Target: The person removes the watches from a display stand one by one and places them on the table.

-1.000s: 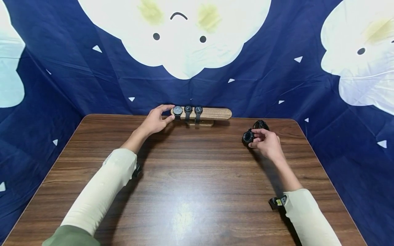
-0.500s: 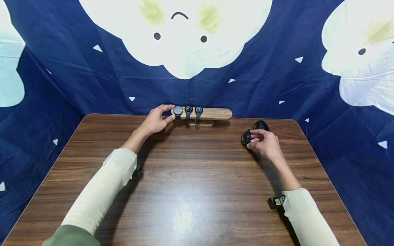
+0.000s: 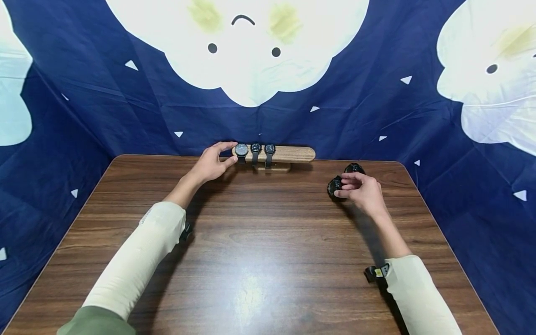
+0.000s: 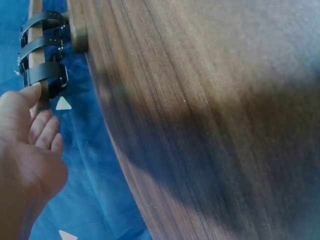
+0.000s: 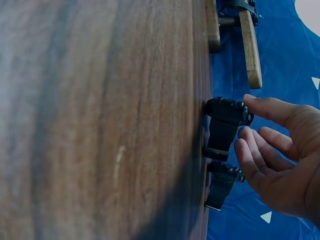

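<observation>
1. At the fingertips of the right hand (image 3: 363, 190) is a black watch (image 3: 333, 187), pinched narrowly by its edge; I cannot tell whether it touches the counter (image 3: 251, 223).
2. That edge hold probably serves to leave the dial uncovered.
3. Just beyond the right hand, partly hidden by it, a second watch (image 3: 354, 167) sits on the counter, perhaps put there for easy reach.
4. Well apart, to the right hand's left, the left hand (image 3: 212, 164) grips the near end of the stand (image 3: 298, 154) between thumb and fingers, likely to steady it.
5. The stand serves as holder: three watches (image 3: 256, 148) sit side by side next to the left hand, straps looped round its bar.
6. Behind both hands hangs a blue cloth (image 3: 146, 102).
</observation>
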`<state>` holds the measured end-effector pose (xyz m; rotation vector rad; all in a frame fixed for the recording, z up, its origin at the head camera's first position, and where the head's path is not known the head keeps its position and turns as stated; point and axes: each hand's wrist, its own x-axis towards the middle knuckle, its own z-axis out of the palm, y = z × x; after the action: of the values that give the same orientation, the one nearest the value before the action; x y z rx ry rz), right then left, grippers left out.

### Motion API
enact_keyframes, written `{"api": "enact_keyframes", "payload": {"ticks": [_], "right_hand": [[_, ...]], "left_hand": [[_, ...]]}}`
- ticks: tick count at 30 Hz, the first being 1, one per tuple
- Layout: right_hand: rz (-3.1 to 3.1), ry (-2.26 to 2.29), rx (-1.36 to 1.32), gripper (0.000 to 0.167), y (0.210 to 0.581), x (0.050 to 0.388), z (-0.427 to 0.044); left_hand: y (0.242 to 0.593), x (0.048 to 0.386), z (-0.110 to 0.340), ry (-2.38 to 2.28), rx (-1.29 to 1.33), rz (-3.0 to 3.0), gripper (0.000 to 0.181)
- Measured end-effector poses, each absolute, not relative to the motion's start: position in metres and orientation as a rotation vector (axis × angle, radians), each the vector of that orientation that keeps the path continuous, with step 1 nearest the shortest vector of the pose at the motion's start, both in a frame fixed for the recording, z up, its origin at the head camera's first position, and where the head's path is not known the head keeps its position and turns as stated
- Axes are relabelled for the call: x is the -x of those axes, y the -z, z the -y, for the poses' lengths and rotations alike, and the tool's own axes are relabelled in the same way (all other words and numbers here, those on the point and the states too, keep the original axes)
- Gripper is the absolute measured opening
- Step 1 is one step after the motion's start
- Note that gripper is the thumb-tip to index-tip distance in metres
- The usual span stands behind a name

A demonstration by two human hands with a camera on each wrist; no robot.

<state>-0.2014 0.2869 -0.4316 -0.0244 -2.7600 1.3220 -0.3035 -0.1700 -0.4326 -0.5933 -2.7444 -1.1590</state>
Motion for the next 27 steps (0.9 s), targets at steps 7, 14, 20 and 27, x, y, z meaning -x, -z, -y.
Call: {"api": "enact_keyframes", "payload": {"ticks": [7,14,20,27], "right_hand": [[2.737,-1.205,0.061,0.054,0.425,0.203,-0.283],[2.692,-1.223,0.069,0.048,0.418,0.208,-0.276],[2.662,-1.221,0.05,0.044,0.412,0.213,-0.269],[2.622,-1.225,0.0,0.043,0.409,0.219,-0.26]], "left_hand": [[0.434,0.303,0.17,1.173,0.591,2.742,0.052],[0.434,0.302,0.17,1.176,0.6,2.744,0.052],[0.434,0.301,0.171,1.236,0.555,2.781,0.059],[0.436,0.298,0.165,1.32,0.457,2.728,0.065]]}}
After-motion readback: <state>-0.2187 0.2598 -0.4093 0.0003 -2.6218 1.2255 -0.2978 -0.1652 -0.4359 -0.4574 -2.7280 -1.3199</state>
